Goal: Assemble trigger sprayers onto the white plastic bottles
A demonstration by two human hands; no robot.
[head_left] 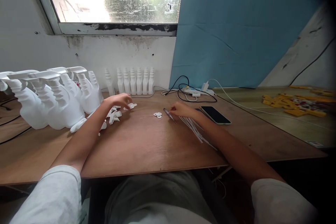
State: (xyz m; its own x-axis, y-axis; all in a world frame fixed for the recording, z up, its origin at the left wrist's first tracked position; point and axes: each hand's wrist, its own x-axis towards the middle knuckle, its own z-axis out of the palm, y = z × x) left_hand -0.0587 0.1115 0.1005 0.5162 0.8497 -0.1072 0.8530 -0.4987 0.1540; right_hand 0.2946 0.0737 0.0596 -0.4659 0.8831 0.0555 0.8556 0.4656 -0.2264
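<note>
My left hand (121,100) reaches over the left of the table, its fingers curled down onto a small white plastic part (133,105). Beside that wrist lies a loose heap of white plastic pieces (114,115), partly covered by my forearm. My right hand (179,108) is closed at the fingertips around a slim screwdriver (170,115), whose thin tip points down toward me. Between my hands a few small white discs (158,114) lie on the wood. Thin white plastic tubes (193,129) stick out under my right forearm.
Large white spray bottles (63,106) crowd the left side. Several slim white bottle-shaped pieces (135,81) stand along the wall. A phone (215,115) lies right of my forearm, near a power strip (207,91) with cables. Yellow parts (294,104) are spread at far right.
</note>
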